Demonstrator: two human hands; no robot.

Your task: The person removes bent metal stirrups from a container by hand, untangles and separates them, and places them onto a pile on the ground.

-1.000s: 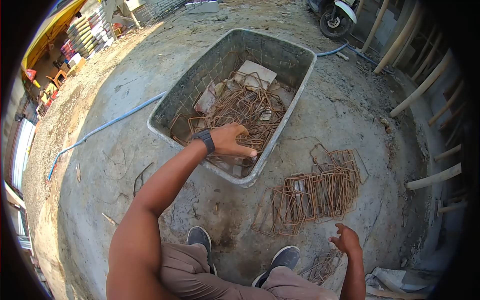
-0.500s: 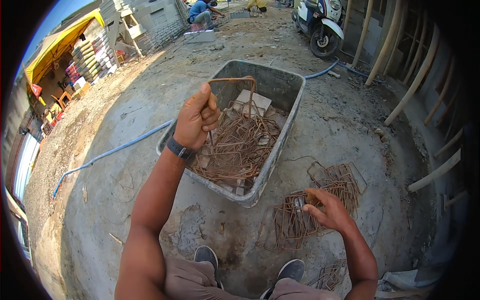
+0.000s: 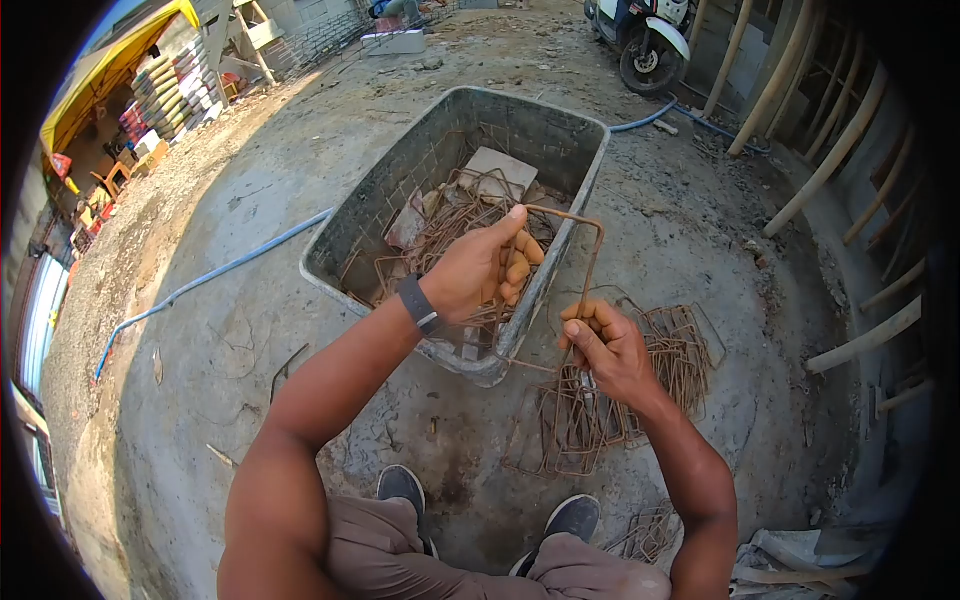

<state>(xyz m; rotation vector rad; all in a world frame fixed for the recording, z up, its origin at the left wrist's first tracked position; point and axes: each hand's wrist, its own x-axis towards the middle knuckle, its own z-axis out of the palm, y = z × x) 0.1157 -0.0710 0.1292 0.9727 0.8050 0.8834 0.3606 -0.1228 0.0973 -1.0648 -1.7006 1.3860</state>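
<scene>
Both hands hold a rusty bent-steel rebar stirrup (image 3: 596, 240), which stands in front of me near the tub's right rim. My left hand (image 3: 490, 262) is closed on its left side, thumb at the top bar. Lower down, my right hand (image 3: 612, 350) pinches its right side. Behind my left hand, a black rectangular tub (image 3: 545, 125) contains a tangle of rusty bent rods (image 3: 455, 215) and a pale flat slab (image 3: 500, 172). Below and beside my right hand, a stack of stirrups (image 3: 680, 350) lies on the concrete, with a small shiny object among them.
A blue hose (image 3: 220, 268) runs along the ground left of the tub. More stirrups (image 3: 650, 535) lie by my right foot. Wooden poles (image 3: 825, 180) lean along the right wall, near a parked motorbike (image 3: 650, 55). Concrete blocks and part of another person appear far ahead.
My left hand has moved down and right with the stirrup. My right hand has risen from above the ground stack and now grips the stirrup's right side. The view has shifted slightly.
</scene>
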